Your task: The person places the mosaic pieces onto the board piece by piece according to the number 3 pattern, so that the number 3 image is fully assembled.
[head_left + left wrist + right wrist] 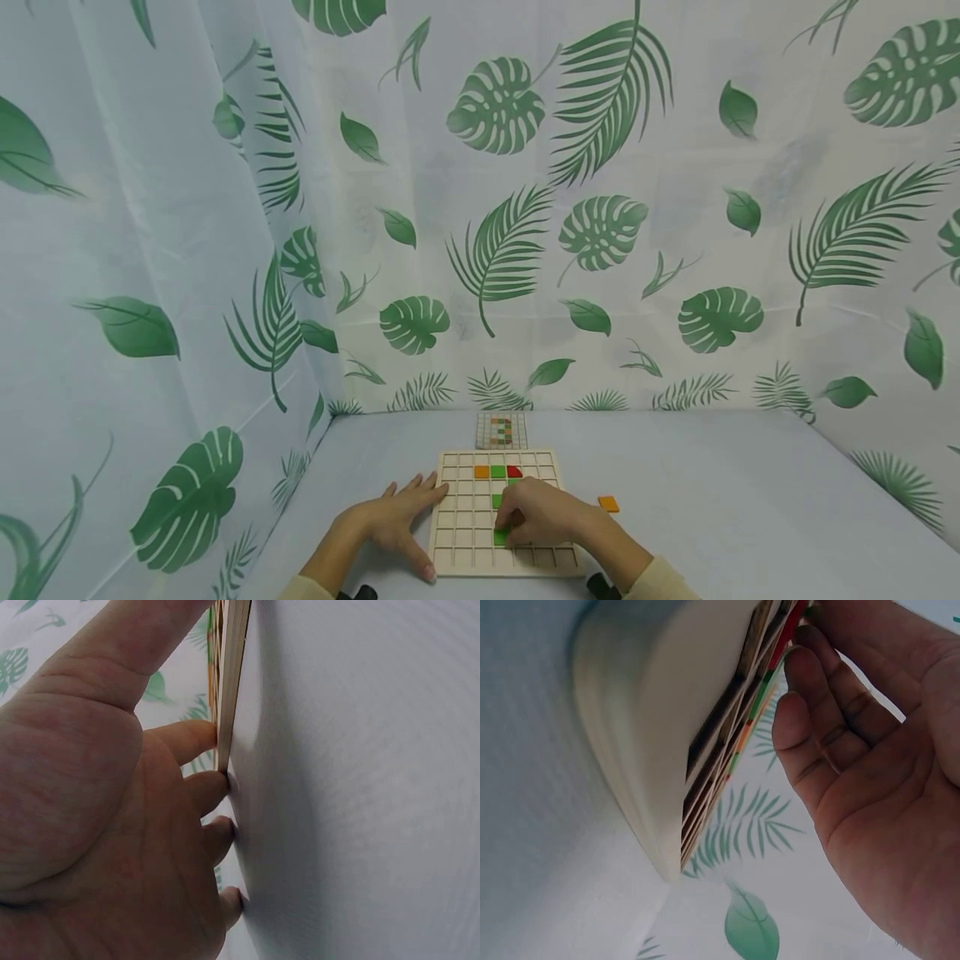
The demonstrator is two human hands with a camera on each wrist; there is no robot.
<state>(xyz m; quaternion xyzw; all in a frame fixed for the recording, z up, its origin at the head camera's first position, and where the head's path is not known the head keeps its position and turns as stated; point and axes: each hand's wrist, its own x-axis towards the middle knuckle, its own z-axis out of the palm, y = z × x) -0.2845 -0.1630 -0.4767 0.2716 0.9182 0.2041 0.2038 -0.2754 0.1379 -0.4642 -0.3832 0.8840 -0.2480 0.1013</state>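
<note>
A pale wooden grid board lies on the table, with coloured tiles in some of its squares. My left hand is spread at its left side, index finger and thumb along the edge; the left wrist view shows the fingers against the board's side. Over the lower right squares, my right hand has bent fingers and pinches a red tile, partly hidden by the fingertips. Close by are green tiles. In an upper row sit an orange tile, a green tile and a red quarter-round tile.
A small pattern card with a coloured grid lies just beyond the board. One loose orange tile is on the table to the right, near my right forearm. Leaf-printed curtains hang behind the table and at its left.
</note>
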